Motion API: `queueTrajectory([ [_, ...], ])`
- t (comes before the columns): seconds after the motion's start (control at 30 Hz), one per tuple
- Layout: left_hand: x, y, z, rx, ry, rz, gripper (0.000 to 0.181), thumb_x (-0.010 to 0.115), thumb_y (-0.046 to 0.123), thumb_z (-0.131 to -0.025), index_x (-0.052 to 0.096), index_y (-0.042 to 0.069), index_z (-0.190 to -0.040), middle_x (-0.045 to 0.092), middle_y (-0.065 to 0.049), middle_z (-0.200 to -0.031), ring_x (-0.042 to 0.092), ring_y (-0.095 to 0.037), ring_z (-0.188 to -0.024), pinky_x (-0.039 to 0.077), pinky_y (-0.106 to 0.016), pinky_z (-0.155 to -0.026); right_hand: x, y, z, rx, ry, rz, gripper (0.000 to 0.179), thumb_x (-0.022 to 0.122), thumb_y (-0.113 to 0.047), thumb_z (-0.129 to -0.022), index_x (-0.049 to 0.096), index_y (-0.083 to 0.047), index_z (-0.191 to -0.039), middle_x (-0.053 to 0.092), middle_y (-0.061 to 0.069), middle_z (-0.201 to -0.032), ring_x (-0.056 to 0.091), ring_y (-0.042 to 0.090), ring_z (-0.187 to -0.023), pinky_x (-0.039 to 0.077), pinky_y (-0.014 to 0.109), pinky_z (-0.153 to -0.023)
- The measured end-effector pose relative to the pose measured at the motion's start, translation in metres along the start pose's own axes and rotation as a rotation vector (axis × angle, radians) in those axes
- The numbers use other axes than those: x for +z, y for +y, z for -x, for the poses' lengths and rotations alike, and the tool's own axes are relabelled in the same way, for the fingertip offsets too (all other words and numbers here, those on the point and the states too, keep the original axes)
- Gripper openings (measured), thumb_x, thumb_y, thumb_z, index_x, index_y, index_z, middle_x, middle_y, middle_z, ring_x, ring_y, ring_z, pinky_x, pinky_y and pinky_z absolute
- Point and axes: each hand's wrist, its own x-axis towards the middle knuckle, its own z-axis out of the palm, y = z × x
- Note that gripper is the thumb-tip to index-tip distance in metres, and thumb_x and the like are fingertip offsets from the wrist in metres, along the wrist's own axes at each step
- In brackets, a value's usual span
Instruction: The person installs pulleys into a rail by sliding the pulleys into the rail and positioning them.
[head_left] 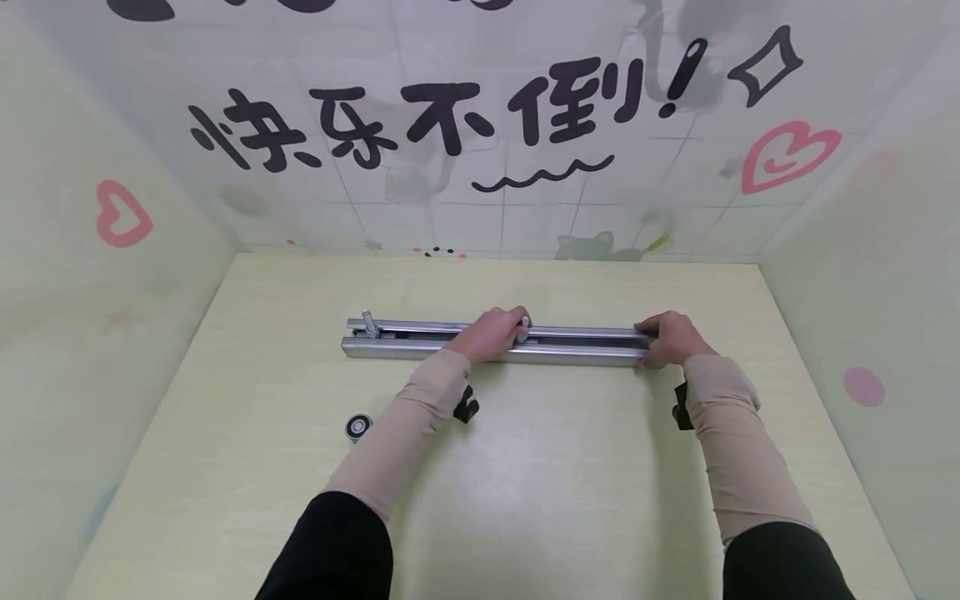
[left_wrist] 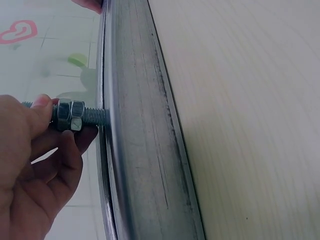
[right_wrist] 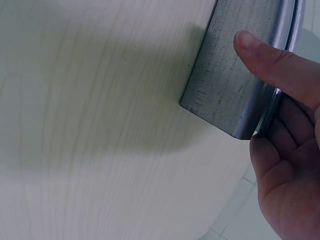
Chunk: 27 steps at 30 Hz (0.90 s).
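Note:
A long metal channel rail [head_left: 577,357] lies on the table, with its slot facing up. My left hand [head_left: 491,333] is over the middle of the rail and pinches a threaded bolt [left_wrist: 95,116] that stands out of the slot. Two hex nuts [left_wrist: 70,115] sit side by side on its thread. At the rail's right end, my right hand [head_left: 673,340] grips the channel. In the right wrist view, the thumb [right_wrist: 270,60] lies along the near wall, the other fingers round the far side. A second bolt [head_left: 368,323] stands in the slot near the left end.
A small round wheel-like part [head_left: 358,427], with a dark ring and a metal centre, lies on the pale wooden table [head_left: 555,500] left of my left forearm. Printed sheets [head_left: 450,183] stand around the table's back and both sides.

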Motion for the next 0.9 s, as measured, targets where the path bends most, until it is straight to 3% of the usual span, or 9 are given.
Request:
queueTrajectory([
  [0.23,-0.0010,-0.0051,0.0028,0.023,0.017,-0.002,0.022,0.045,0.017,-0.096,0.055,0.000,-0.106,0.064,-0.009,-0.091,0.061,-0.015,-0.078,0.050,-0.025,-0.072,-0.0003,-0.0011,0.0005,-0.003,0.003,0.012,0.070,0.079,-0.004,-0.058,0.052,0.007,-0.122,0.052,0.027,-0.122,0.049,0.034,-0.102,0.039,0.047,-0.092],
  [0.9,-0.0074,-0.0079,0.0091,-0.010,0.025,0.056,0.022,0.048,0.015,-0.094,0.058,0.001,-0.108,0.065,-0.010,-0.094,0.059,-0.014,-0.080,0.049,-0.027,-0.074,0.0013,0.0000,-0.0001,-0.037,0.019,0.024,0.067,0.079,-0.003,-0.057,0.054,0.008,-0.119,0.053,0.028,-0.120,0.051,0.035,-0.101,0.039,0.048,-0.092],
])
